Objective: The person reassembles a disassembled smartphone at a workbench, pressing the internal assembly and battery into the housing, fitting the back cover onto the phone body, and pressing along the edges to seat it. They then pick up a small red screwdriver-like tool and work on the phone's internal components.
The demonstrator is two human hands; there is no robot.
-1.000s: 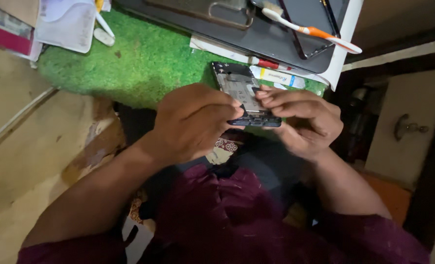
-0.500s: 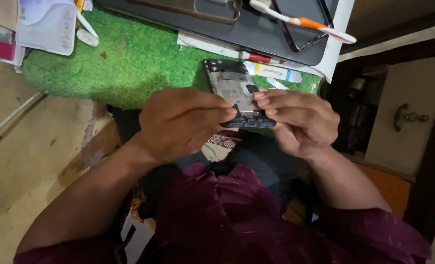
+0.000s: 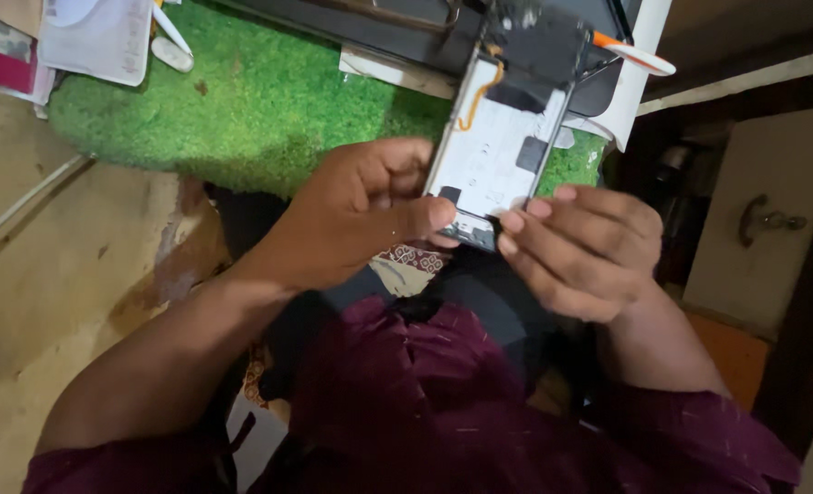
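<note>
- The left hand [image 3: 352, 215] pinches the lower left edge of the opened phone [image 3: 502, 137], thumb across its bottom corner, fingers curled tight.
- The right hand [image 3: 585, 247] grips the lower right edge, fingertips [image 3: 513, 222] pressed on the bottom end.
- A second ago the phone lay lower and flatter between the hands; now it is tilted up, its pale inner side facing the camera, so the work looks to have turned to inspecting the inside.
- Beyond lie the green mat [image 3: 242, 101], a dark tray [image 3: 379, 32] and an orange-tipped tool [image 3: 635, 57].

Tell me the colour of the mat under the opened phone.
Bright green, a grassy pile mat, seen in the head view.
</note>
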